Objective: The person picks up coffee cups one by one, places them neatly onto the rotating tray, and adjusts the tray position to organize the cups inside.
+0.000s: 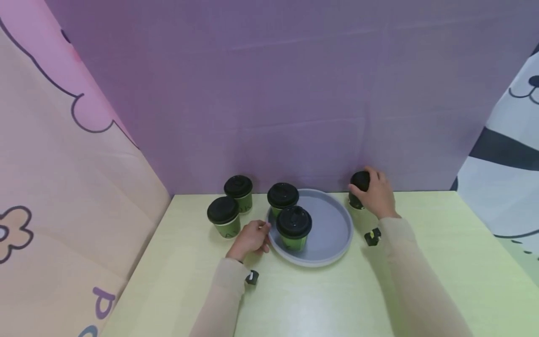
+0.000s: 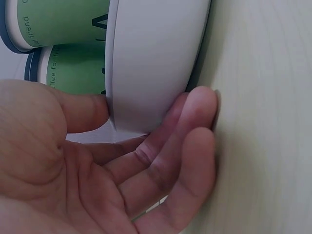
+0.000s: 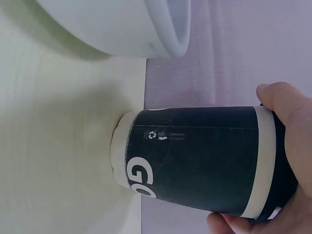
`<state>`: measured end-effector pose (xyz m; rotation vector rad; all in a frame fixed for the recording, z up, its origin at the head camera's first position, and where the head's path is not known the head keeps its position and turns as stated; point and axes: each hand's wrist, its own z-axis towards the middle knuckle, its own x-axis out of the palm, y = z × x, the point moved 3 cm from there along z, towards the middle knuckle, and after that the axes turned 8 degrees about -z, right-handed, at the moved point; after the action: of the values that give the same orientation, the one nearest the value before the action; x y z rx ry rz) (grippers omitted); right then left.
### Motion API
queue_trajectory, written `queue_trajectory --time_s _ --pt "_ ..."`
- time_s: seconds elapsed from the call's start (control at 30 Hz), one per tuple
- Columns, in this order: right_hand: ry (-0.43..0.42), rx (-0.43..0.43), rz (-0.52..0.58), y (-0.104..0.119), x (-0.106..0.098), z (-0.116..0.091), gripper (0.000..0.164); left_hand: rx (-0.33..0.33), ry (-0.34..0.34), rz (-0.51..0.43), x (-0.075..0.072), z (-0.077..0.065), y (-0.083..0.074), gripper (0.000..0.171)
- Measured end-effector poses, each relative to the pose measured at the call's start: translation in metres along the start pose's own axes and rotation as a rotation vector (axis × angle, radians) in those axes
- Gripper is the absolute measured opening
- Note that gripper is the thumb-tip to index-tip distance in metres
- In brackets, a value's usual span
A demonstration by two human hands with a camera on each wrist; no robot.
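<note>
My left hand holds the left edge of a round grey tray. In the left wrist view the thumb presses on the tray's rim and the fingers curl below its side wall. Two green paper cups with black lids stand on the tray's left half, a front cup and a rear cup. To the right of the tray, my right hand grips a black paper cup around its lid from above. That cup is upright, its pale base right at the tabletop.
Two more lidded green cups stand left of the tray, a nearer cup and a farther cup. A purple cloth backdrop rises at the back edge of the pale table. Printed cloths hang at both sides.
</note>
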<state>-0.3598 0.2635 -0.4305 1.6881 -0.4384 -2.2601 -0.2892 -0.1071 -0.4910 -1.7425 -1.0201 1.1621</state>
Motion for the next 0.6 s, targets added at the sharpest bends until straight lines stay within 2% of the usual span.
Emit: queue_trajectory --time_s 0.4,0.6 --pt "-0.003 0.069 0.088 -0.007 0.002 -0.017 0.082 -0.004 -0.012 0.008 0.001 -0.001 0.0 0.043" --pt "-0.031 0.054 0.107 -0.006 0.001 -0.026 0.079 -0.008 -0.01 0.003 0.001 -0.002 -0.001 0.042"
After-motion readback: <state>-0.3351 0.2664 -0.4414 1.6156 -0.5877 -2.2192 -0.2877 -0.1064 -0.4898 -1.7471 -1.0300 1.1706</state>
